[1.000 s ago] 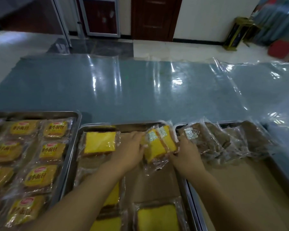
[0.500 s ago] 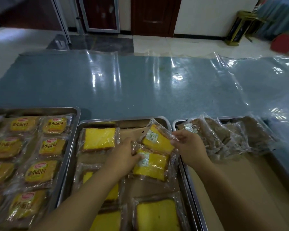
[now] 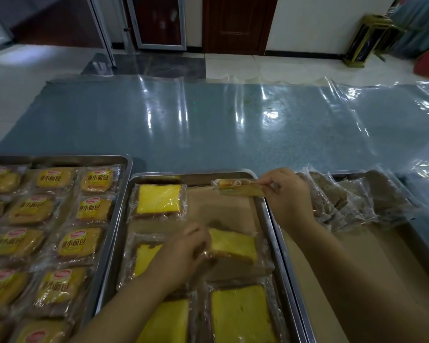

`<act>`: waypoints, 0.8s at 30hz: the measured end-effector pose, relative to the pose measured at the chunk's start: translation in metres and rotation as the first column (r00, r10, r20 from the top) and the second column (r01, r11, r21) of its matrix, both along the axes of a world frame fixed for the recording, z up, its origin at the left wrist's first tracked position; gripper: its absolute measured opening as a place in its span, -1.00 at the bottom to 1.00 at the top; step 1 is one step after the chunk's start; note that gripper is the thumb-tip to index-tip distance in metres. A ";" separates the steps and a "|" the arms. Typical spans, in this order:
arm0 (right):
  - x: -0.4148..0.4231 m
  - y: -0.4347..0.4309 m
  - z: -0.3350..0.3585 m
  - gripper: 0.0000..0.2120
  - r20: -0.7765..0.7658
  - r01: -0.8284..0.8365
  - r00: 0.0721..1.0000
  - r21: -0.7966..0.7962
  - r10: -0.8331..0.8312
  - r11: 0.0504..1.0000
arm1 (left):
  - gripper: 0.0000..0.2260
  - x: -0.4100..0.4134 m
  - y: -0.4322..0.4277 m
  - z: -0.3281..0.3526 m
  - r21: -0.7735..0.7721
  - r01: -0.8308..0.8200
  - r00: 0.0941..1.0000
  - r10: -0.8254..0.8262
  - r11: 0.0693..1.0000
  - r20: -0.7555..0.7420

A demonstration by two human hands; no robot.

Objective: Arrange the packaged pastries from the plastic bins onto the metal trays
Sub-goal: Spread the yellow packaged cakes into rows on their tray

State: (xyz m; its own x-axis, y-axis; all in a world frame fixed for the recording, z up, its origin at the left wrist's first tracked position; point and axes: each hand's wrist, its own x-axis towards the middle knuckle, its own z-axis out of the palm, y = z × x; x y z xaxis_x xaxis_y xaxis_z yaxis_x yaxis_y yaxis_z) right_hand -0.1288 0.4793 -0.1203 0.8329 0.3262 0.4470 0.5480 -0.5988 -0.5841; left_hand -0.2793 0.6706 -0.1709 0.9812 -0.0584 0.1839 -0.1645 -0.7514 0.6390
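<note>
dark wooden door (image 3: 235,23), glossy tiled floor (image 3: 270,68)

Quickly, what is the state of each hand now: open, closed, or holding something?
Left hand: holding a yellow cake packet low over the middle tray.
Right hand: pinching a second cake packet by its edge.

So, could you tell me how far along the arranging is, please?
Done: the left tray looks full of packs. In hand: the middle tray, part filled; the left hand holds a yellow cake low over it, the right hand pinches a second cake over its far corner. Left: the right tray, bare beyond one row of brown packs.
</note>
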 end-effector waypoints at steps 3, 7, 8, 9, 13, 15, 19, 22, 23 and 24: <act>-0.004 0.000 -0.008 -0.88 0.069 -0.118 0.990 -0.070 0.123 0.991 | -0.83 -0.015 0.004 -0.012 0.128 0.183 0.980 -0.170 0.975 -0.105; -0.017 0.001 -0.020 -0.83 0.118 -0.282 0.944 -0.206 0.309 0.937 | -0.76 -0.023 0.005 -0.013 0.226 0.242 0.965 -0.209 0.943 -0.161; -0.019 0.001 -0.023 -0.83 0.126 -0.312 0.927 -0.259 0.352 0.914 | -0.78 -0.023 0.005 -0.011 0.245 0.244 0.968 -0.222 0.938 -0.115; -0.021 0.000 -0.027 -0.83 0.108 -0.322 0.921 -0.327 0.374 0.888 | -0.78 -0.023 0.004 -0.008 0.251 0.241 0.970 -0.231 0.937 -0.071; -0.022 0.001 -0.042 -0.74 -0.186 -0.279 0.960 -0.639 0.208 0.717 | -0.80 -0.019 0.013 -0.001 0.246 0.048 0.998 -0.053 0.968 0.014; -0.025 0.006 -0.046 -0.71 -0.213 -0.273 0.961 -0.644 0.176 0.715 | -0.82 -0.014 0.025 -0.002 0.225 -0.141 0.990 0.133 0.964 0.051; -0.034 0.029 -0.053 -0.65 -0.258 -0.343 0.939 -0.648 0.228 0.680 | -0.69 0.000 0.051 -0.008 0.236 -0.326 0.938 0.344 0.915 -0.038; -0.038 0.039 -0.063 -0.58 -0.382 -0.405 0.909 -0.704 0.170 0.583 | -0.59 0.006 0.068 -0.018 0.340 -0.271 0.900 0.362 0.901 -0.242; -0.037 0.040 -0.066 -0.56 -0.398 -0.407 0.905 -0.707 0.150 0.579 | -0.56 0.008 0.071 -0.021 0.381 -0.232 0.893 0.351 0.895 -0.282; -0.036 0.043 -0.067 -0.55 -0.405 -0.403 0.904 -0.704 0.136 0.584 | -0.55 0.009 0.074 -0.024 0.411 -0.199 0.889 0.340 0.889 -0.306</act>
